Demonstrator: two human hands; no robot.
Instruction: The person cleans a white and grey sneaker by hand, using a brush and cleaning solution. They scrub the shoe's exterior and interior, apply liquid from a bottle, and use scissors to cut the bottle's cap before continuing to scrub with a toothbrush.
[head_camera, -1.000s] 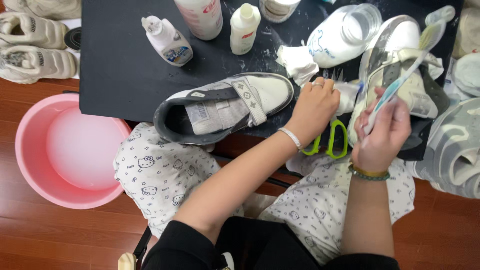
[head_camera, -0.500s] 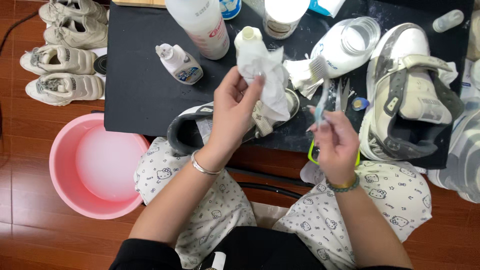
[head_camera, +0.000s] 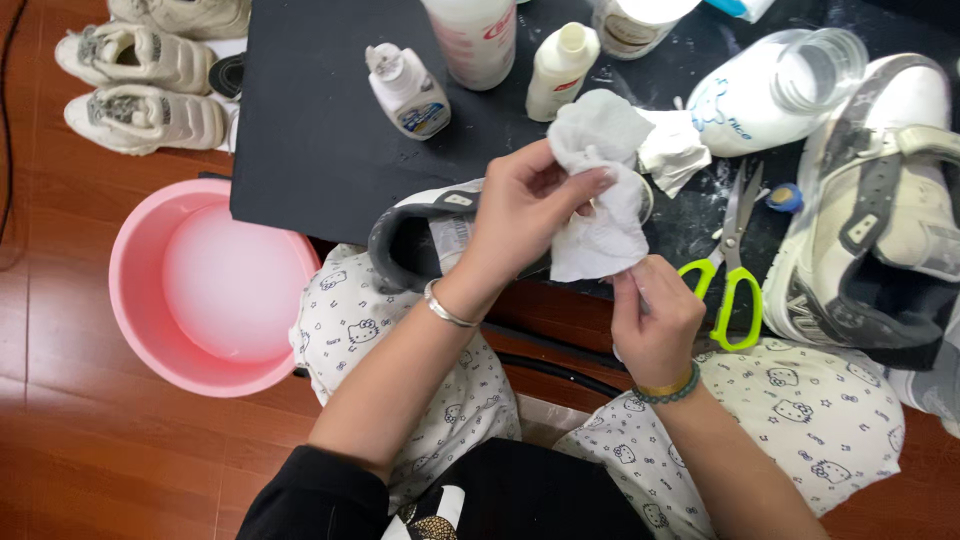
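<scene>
— Starting nearest the camera: what are the two hands doing?

— Both grip one white cloth (head_camera: 600, 215) above the near edge of the black table (head_camera: 320, 150). The right hand (head_camera: 655, 320) pinches the cloth's lower corner between thumb and fingertips; a beaded bracelet sits on that wrist. The left hand (head_camera: 520, 215), with a silver bangle at the wrist, closes its fingers around the cloth's upper part and holds it up.

— What lies under the hands?

— A grey and white sneaker (head_camera: 425, 235) rests at the table's near edge, partly hidden behind the left hand and the cloth, its heel end pointing to the left. To the right, scissors with green handles (head_camera: 735, 275) lie with the handles over the near edge. A second grey and white sneaker (head_camera: 870, 230) fills the table's right edge.

— And off the table?

— A pink basin (head_camera: 215, 290) holding milky water stands on the wooden floor, just beside the table's left near corner.

— Farther back?

— A crumpled white rag (head_camera: 675, 150) lies behind the cloth, touching a clear plastic jug (head_camera: 770, 95) tipped on its side. Along the far edge stand a small white squeeze bottle (head_camera: 405, 90), a tall white bottle (head_camera: 472, 40) and a short cream bottle (head_camera: 560, 70). Pale sneakers (head_camera: 145, 95) sit on the floor beyond the table's left edge.
</scene>
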